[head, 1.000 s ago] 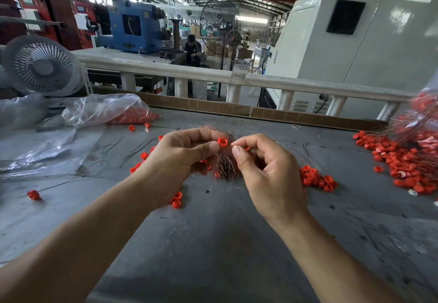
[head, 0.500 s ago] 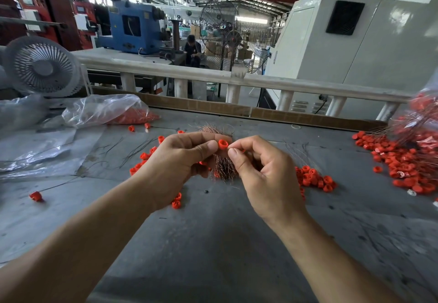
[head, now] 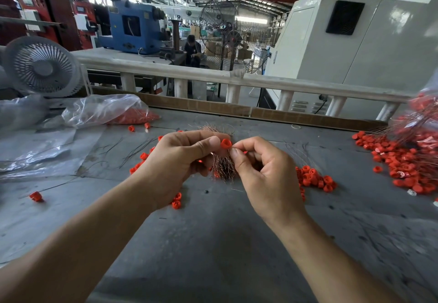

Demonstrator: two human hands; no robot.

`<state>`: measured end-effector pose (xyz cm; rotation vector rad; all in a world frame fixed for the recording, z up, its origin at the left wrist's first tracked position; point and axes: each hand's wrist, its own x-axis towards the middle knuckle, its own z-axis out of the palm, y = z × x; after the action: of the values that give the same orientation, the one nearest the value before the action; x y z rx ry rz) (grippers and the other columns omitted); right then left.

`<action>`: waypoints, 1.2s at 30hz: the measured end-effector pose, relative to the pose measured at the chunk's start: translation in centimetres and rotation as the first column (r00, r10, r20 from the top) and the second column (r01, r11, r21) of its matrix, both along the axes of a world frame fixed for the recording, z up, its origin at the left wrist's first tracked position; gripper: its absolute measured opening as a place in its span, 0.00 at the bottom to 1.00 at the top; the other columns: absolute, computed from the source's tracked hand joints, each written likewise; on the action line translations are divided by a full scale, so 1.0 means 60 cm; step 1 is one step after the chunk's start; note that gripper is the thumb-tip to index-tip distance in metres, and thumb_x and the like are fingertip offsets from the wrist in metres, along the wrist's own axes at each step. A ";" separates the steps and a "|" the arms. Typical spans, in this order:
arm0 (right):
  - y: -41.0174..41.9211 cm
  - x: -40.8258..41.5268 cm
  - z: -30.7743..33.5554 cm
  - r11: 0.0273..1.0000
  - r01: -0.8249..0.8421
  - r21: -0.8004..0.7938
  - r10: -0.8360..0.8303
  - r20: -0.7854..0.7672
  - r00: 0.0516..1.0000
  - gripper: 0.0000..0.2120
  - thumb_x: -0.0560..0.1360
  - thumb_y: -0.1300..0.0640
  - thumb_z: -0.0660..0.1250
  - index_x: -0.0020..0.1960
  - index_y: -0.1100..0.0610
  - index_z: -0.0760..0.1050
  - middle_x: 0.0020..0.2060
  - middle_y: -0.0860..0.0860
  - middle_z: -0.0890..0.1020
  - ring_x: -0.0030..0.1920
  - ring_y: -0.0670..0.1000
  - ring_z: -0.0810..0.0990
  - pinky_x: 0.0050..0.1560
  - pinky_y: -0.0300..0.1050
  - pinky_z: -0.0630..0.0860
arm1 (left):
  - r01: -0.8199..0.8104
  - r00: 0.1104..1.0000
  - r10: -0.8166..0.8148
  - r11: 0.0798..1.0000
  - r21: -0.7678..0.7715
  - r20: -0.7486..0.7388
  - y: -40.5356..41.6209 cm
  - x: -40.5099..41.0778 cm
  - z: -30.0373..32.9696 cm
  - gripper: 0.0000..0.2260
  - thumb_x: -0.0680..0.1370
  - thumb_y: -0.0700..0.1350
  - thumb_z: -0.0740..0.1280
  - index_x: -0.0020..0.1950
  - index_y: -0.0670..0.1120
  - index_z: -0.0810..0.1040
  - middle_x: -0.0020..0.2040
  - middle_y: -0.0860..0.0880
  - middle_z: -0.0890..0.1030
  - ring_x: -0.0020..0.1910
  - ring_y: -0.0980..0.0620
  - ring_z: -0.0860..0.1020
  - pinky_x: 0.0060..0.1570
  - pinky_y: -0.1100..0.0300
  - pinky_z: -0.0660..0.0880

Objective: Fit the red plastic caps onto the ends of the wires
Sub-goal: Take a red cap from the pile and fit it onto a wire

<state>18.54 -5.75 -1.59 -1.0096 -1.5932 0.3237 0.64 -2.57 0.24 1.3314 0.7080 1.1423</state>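
Red cap (head: pixel 225 143) unmoved, pinched between both hands (head: pixel 257 160)

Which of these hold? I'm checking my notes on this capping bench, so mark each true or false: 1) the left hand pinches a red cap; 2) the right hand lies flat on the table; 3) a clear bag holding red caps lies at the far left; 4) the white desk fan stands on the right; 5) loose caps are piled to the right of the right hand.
1) True: the left hand pinches the red cap at its fingers.
2) False: the right hand is raised, its fingers pinched at the cap.
3) True: the clear bag.
4) False: the white desk fan stands on the left.
5) True: the loose caps.
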 end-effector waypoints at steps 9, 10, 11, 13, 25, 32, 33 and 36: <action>0.001 0.000 0.000 1.000 0.008 -0.007 -0.008 0.010 1.000 0.05 0.79 0.56 0.69 0.44 0.51 0.80 0.29 0.49 0.78 0.29 0.50 0.75 0.30 0.49 0.74 | 0.003 1.000 -0.003 1.000 -0.010 0.020 -0.003 0.002 0.003 0.10 0.73 0.43 0.70 0.51 0.45 0.88 0.43 0.45 0.85 0.36 0.53 0.76 0.35 0.62 0.75; 0.001 0.000 0.000 1.000 0.009 -0.006 -0.009 0.010 1.000 0.05 0.79 0.57 0.69 0.44 0.51 0.80 0.29 0.49 0.78 0.29 0.50 0.75 0.30 0.48 0.73 | 0.004 1.000 -0.004 1.000 -0.012 0.022 -0.003 0.002 0.004 0.10 0.73 0.43 0.70 0.51 0.45 0.88 0.42 0.46 0.85 0.36 0.53 0.76 0.35 0.62 0.75; 0.001 0.000 0.000 1.000 0.011 -0.004 -0.011 0.013 1.000 0.06 0.79 0.57 0.69 0.45 0.51 0.80 0.29 0.49 0.78 0.29 0.49 0.75 0.30 0.46 0.73 | 0.005 1.000 -0.005 1.000 -0.014 0.025 -0.003 0.002 0.004 0.10 0.73 0.42 0.70 0.51 0.45 0.88 0.42 0.46 0.85 0.36 0.53 0.76 0.35 0.62 0.75; 0.000 0.001 0.001 1.000 0.010 0.001 -0.010 0.023 1.000 0.05 0.80 0.57 0.69 0.45 0.50 0.81 0.29 0.49 0.78 0.29 0.47 0.75 0.30 0.44 0.73 | 0.008 1.000 -0.008 1.000 -0.018 0.028 -0.004 0.002 0.004 0.10 0.72 0.42 0.70 0.51 0.45 0.88 0.42 0.46 0.84 0.37 0.53 0.76 0.35 0.62 0.75; 0.001 0.004 -0.001 1.000 -0.017 -0.011 0.018 0.032 0.999 0.03 0.79 0.55 0.70 0.47 0.49 0.81 0.32 0.54 0.80 0.33 0.56 0.78 0.36 0.54 0.73 | 0.022 0.999 -0.021 0.999 -0.026 0.046 -0.003 0.003 0.006 0.10 0.72 0.40 0.71 0.50 0.44 0.88 0.41 0.45 0.83 0.36 0.52 0.75 0.35 0.62 0.75; 0.001 0.006 0.000 1.000 -0.008 0.003 0.008 0.053 0.999 0.05 0.79 0.57 0.71 0.46 0.48 0.82 0.30 0.51 0.79 0.31 0.52 0.75 0.32 0.49 0.72 | 0.038 0.999 -0.036 0.997 -0.063 0.033 0.003 -0.001 0.001 0.11 0.74 0.40 0.70 0.54 0.43 0.87 0.43 0.45 0.84 0.36 0.54 0.76 0.35 0.62 0.76; 0.000 0.006 0.000 1.000 -0.007 0.004 0.007 0.054 0.999 0.05 0.79 0.57 0.71 0.46 0.48 0.82 0.30 0.51 0.79 0.31 0.52 0.75 0.31 0.48 0.72 | 0.042 0.999 -0.039 0.997 -0.068 0.036 0.003 -0.001 0.001 0.11 0.74 0.41 0.70 0.54 0.43 0.87 0.43 0.45 0.84 0.36 0.54 0.77 0.35 0.63 0.76; 0.000 0.006 0.000 1.000 -0.001 0.003 0.001 0.065 0.998 0.05 0.79 0.57 0.71 0.46 0.49 0.82 0.30 0.50 0.78 0.30 0.51 0.74 0.30 0.44 0.71 | 0.049 0.999 -0.047 0.996 -0.074 0.027 0.004 -0.003 0.000 0.12 0.74 0.41 0.70 0.56 0.42 0.87 0.44 0.45 0.84 0.37 0.54 0.77 0.35 0.63 0.76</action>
<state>18.91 -5.74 -1.58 -1.0253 -1.6520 0.2917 0.49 -2.32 0.23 1.2628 0.6908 1.0824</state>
